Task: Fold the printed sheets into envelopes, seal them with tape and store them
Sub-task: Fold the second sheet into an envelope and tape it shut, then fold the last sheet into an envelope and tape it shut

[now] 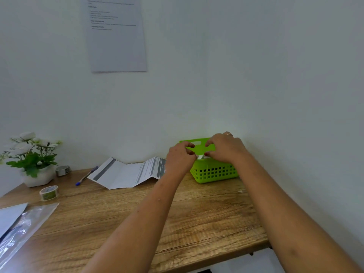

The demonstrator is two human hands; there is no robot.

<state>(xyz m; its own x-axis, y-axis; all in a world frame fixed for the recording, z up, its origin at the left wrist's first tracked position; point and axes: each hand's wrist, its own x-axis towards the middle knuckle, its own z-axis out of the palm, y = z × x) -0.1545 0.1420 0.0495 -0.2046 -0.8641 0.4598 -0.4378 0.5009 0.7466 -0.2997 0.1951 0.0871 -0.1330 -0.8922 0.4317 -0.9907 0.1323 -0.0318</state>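
Both hands out over the green basket (213,171) at the far right of the counter (149,217), hard against the wall. Left hand (180,158) at the basket's near-left rim, fingers (189,145) curled inward. Right hand (226,147) across the top, fingers (209,153) bent down, pinching a small white folded piece (201,157) just inside the rim. Probably a finished envelope going in for storage, though too little of it showing to be sure. Left-hand contact with the paper: cannot tell, thumb and forefinger close together but the grip hidden.

Well apart to the left, one printed sheet (128,171) lying creased in a zigzag, unsealed, its right end running behind the left wrist. Further left, a blue pen (86,175), a tape roll (49,192) near the counter's left edge, a second roll (63,170) beside the potted white flowers (31,154). Clear sleeve with paper (17,225) at the near-left corner.

Risks from here: basket light and perforated, so a hard push down could skid or tip it. Envelope corner could snag on the rim and spring open if the tape seal is weak. Left forearm drawing back low could sweep the creased sheet off its folds. Tape sitting well out of reach for the next seal.
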